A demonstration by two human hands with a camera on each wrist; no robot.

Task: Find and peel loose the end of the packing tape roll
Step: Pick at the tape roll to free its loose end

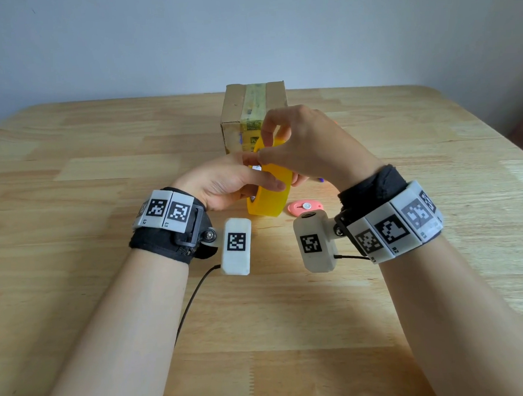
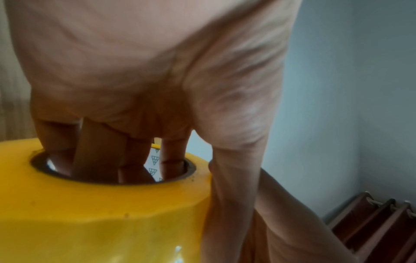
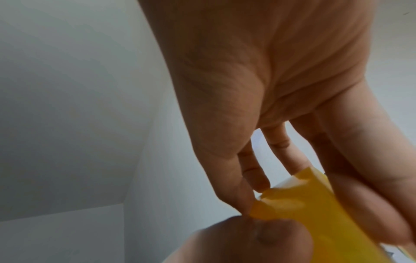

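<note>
Held on edge above the tabletop (image 1: 100, 183), near centre: yellow roll (image 1: 269, 194); left hand (image 1: 222, 185) gripping with fingers through the core; right hand (image 1: 306, 146) pinching the lifted tape end (image 3: 290, 201); thin, sticky film, likely tearing; best taken across full width.

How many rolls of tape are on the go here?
1. A single yellow tape roll stands on edge above the wooden table, held between the left hand and right hand. None other shows.

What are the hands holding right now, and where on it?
Left hand holds the yellow tape roll, fingers through its core. Right hand pinches the tape's lifted end at its corner.
</note>
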